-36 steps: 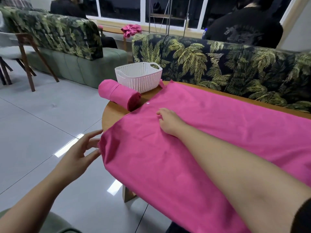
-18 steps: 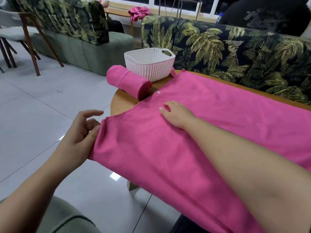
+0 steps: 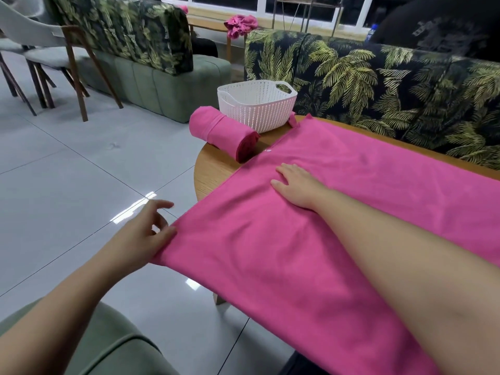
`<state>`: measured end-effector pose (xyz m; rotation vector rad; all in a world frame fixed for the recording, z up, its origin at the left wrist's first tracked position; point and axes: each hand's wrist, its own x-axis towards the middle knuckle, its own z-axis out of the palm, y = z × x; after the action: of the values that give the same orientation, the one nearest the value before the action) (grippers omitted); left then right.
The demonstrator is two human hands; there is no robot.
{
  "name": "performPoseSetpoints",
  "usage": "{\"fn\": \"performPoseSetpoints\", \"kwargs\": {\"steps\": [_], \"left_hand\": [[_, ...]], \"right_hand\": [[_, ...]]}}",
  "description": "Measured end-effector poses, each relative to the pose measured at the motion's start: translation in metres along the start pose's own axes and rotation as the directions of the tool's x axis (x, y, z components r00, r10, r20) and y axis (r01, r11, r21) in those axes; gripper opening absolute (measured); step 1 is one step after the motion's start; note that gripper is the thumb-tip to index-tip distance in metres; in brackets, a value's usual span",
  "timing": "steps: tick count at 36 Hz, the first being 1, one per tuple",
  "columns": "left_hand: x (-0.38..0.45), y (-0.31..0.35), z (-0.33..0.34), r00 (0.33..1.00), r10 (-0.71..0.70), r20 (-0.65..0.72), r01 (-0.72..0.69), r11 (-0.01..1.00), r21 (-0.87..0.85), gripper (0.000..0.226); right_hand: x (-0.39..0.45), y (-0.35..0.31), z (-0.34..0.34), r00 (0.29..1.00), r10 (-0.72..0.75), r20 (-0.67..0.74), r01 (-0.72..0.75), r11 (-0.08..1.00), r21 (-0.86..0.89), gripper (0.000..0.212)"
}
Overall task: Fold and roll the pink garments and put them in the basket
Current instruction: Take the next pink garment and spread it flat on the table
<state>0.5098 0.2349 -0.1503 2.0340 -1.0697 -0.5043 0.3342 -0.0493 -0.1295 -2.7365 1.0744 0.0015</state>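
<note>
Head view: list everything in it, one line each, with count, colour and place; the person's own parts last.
spread garment: one, pink, flat over the table and hanging off its near edge
rolled garment: one, pink, on the table beside the basket
basket: one, white, at the table's far end
table: one, wooden
crumpled cloth: one, pink, on the far bench by the windows
sofas: two, dark with leaf print, behind the table and far left
chairs: at least two, grey with wooden legs, far left
floor: grey glossy tiles
left hand: pinches the spread garment's left corner
right hand: rests flat on the spread garment
</note>
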Motion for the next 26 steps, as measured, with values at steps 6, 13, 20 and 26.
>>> {"fn": "performPoseSetpoints", "kwargs": {"steps": [6,13,20,26], "left_hand": [[0.021,0.013,0.018,0.992,0.127,-0.019,-0.119,0.964,0.239,0.034],[0.071,0.077,0.060,0.946,0.311,-0.095,-0.277,0.923,0.268,0.025],[0.144,0.126,0.127,0.971,0.238,0.037,-0.219,0.808,0.547,0.035],[0.174,0.133,0.158,0.978,0.194,-0.073,-0.104,0.763,0.638,0.051]], "right_hand": [[0.001,0.007,-0.001,0.999,-0.033,-0.019,0.034,0.998,0.060,0.055],[0.011,0.021,-0.008,0.973,-0.053,-0.225,0.090,0.984,0.156,0.034],[0.042,0.034,-0.010,0.993,-0.007,-0.118,0.013,0.999,0.048,0.043],[0.080,0.046,-0.010,0.998,-0.017,-0.057,0.017,1.000,0.000,0.045]]}}
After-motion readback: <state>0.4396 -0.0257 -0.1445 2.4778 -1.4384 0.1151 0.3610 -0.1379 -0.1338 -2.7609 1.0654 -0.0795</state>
